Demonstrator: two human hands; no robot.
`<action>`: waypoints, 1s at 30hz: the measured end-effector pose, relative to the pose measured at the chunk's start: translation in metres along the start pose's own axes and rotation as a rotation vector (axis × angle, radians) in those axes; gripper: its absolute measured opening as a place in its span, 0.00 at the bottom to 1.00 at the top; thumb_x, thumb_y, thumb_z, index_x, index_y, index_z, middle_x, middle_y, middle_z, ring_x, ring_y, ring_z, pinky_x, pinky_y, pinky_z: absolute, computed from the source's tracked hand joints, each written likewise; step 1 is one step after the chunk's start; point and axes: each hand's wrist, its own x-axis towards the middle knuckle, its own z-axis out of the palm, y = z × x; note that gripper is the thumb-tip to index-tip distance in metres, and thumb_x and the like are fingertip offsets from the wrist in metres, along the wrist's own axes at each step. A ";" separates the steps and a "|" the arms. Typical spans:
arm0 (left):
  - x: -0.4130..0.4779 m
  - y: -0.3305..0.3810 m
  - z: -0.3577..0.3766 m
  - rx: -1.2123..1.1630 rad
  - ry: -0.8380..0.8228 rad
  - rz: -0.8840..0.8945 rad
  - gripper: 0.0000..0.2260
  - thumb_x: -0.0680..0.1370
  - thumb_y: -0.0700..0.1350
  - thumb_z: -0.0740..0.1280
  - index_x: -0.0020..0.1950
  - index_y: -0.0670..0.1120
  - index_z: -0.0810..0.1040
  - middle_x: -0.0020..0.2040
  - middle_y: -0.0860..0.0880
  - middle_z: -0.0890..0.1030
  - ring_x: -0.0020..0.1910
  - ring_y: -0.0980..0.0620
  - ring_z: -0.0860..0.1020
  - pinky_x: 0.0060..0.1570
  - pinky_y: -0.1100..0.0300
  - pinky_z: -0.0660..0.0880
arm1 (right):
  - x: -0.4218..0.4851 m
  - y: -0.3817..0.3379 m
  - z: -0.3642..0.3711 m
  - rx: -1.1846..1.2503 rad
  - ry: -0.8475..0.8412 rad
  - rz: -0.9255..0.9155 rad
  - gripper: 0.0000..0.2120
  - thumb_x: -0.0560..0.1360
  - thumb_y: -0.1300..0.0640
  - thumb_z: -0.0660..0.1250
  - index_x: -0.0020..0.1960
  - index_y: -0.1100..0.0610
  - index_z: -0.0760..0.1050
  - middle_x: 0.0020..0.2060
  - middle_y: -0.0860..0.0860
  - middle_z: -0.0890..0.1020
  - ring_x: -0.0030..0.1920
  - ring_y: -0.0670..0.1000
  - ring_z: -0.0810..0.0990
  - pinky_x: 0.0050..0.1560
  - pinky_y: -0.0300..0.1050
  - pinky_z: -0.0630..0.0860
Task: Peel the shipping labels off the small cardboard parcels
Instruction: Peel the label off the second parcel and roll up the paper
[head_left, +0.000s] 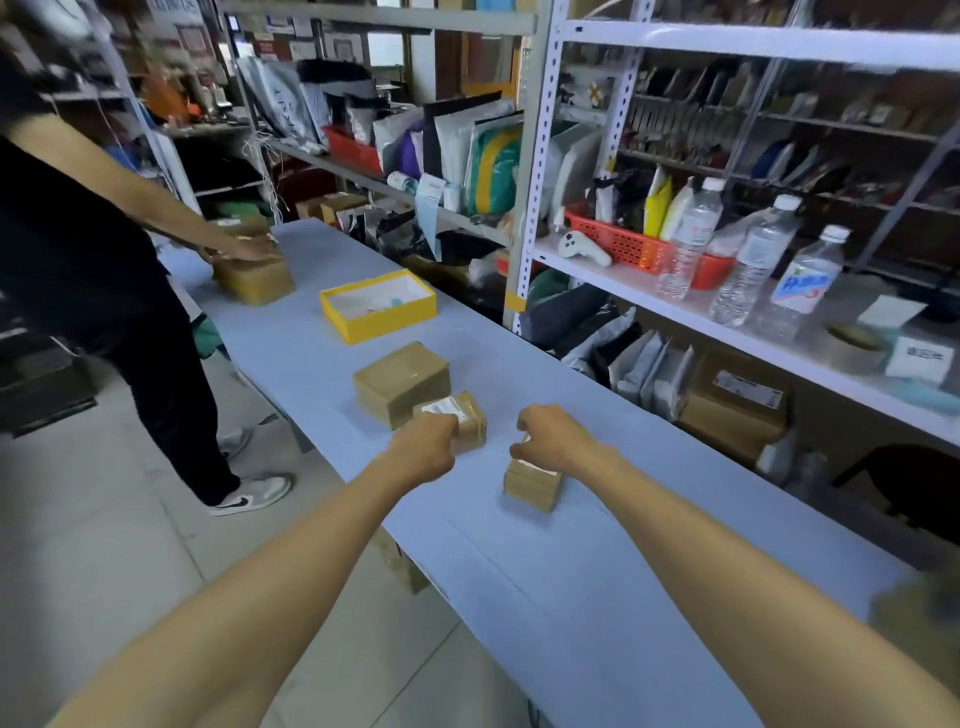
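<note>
Barely begun, by the look of it: the white label (441, 407) on the small parcel (462, 421) lies flat and unpeeled, just beyond the knuckles of your left hand (423, 447), which is curled against that parcel's near side; whether the fingers actually grip it you cannot tell. Under your right hand (550, 439) sits a second small parcel (532, 483), its pale label (535, 466) showing just below the wrist; the fingers are bunched at the label's far edge, though whether they pinch it is hidden. Past your left hand a larger box (401, 383) shows no label on the faces you can see. Further off, a yellow tray (378, 305), and another person's hand (249, 252) on a box (253, 278).
</note>
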 end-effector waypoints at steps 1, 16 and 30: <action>0.004 -0.012 -0.004 -0.017 -0.003 -0.001 0.13 0.74 0.38 0.60 0.57 0.45 0.74 0.56 0.45 0.78 0.55 0.43 0.76 0.46 0.52 0.74 | 0.011 -0.009 0.002 0.018 -0.002 0.010 0.20 0.73 0.52 0.68 0.61 0.61 0.73 0.59 0.57 0.77 0.59 0.60 0.76 0.57 0.53 0.75; 0.169 -0.098 -0.051 -0.114 0.010 0.117 0.10 0.72 0.38 0.61 0.48 0.37 0.79 0.48 0.40 0.81 0.50 0.41 0.78 0.48 0.48 0.77 | 0.164 -0.098 0.021 0.222 0.082 0.123 0.16 0.74 0.58 0.65 0.57 0.66 0.75 0.55 0.60 0.80 0.55 0.61 0.78 0.54 0.52 0.77; 0.317 -0.172 -0.044 -0.249 -0.262 0.052 0.08 0.71 0.36 0.70 0.48 0.44 0.78 0.52 0.41 0.82 0.52 0.43 0.80 0.52 0.52 0.78 | 0.289 -0.098 0.036 0.243 -0.032 0.347 0.16 0.74 0.55 0.66 0.57 0.64 0.73 0.54 0.59 0.79 0.50 0.60 0.78 0.43 0.47 0.74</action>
